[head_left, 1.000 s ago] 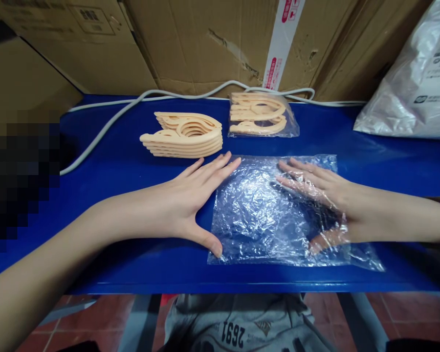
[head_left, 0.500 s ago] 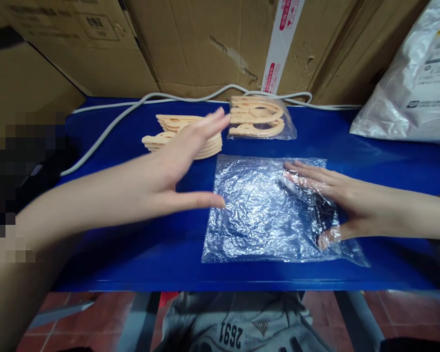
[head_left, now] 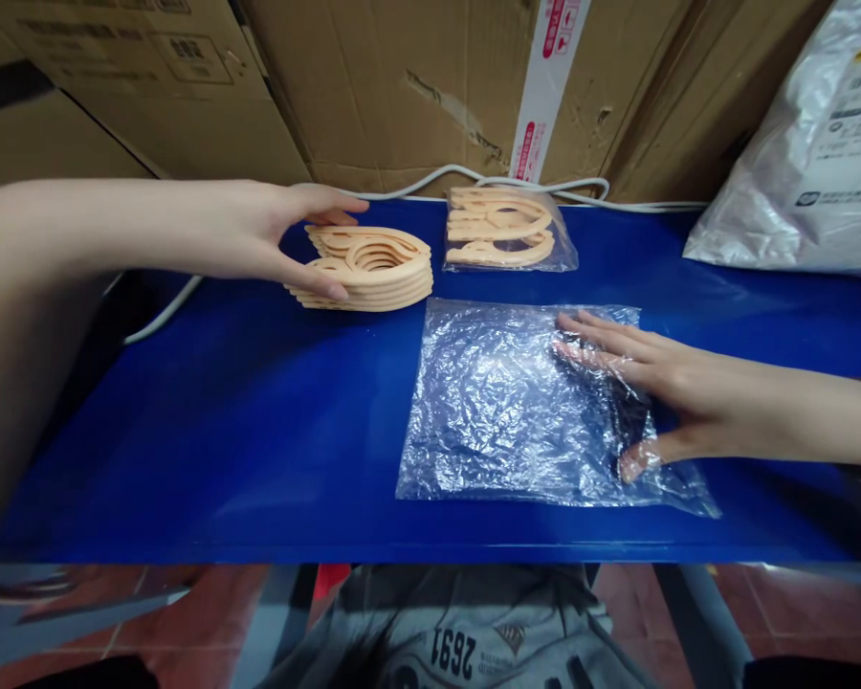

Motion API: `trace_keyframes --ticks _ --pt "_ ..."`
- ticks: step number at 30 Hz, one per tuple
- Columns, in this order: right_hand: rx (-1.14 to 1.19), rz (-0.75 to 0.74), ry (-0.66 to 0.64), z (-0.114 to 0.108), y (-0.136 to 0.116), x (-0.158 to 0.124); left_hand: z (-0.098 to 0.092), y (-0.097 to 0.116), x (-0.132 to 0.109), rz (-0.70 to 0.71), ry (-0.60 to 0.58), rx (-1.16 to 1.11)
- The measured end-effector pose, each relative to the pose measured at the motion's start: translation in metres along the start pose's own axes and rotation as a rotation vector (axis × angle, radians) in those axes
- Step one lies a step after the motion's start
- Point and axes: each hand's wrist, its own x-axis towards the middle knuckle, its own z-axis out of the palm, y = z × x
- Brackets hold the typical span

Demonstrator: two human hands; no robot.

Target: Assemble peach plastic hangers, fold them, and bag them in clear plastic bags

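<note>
A stack of peach-coloured plastic folding hangers (head_left: pixel 394 287) lies on the blue table, left of centre. My left hand (head_left: pixel 287 234) is at the stack's left end with thumb and fingers apart. Its thumb overlaps the front side, and its fingers are over the back; firm contact cannot be made out. A clear crinkled plastic bag (head_left: pixel 495 411) lies flat in front of me. My right hand (head_left: pixel 660 383) is at the bag's right side, fingers spread, with film seeming to cover the fingertips. Behind the bag lies a clear packet of similar hangers (head_left: pixel 502 230).
Cardboard boxes (head_left: pixel 373 96) stand along the back of the blue table (head_left: pixel 208 440). A white cable (head_left: pixel 430 179) runs along their base. At the right rear leans a large white parcel bag (head_left: pixel 796 182) with a label. The table's front edge is close to my body.
My left hand has moved left and back, from above the bag's left edge and the stack to the stack's left end. My right hand and the bag have hardly moved.
</note>
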Motion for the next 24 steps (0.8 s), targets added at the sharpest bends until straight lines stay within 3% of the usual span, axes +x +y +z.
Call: trace_keyframes --ticks 8,11,14,19,22,24 --pt "-0.060 -0.010 0.041 0.002 0.008 -0.005 0.003 -0.021 0.012 0.093 0.048 0.062" --pt "-0.057 -0.034 0.023 0.001 0.005 -0.003 0.001 -0.021 0.011 0.139 0.117 0.040" --pt "-0.055 -0.049 0.016 0.001 -0.003 0.003 0.002 -0.004 0.005 0.196 0.232 0.024" --pt "-0.050 -0.102 0.134 -0.005 -0.015 0.014 0.016 0.048 -0.006 0.388 0.391 -0.009" --pt "0.009 -0.095 0.249 -0.014 -0.018 0.014 0.029 0.077 -0.011 0.472 0.429 -0.018" --pt "0.053 -0.012 0.409 -0.020 -0.021 0.012 0.037 0.093 -0.014 0.505 0.470 0.012"
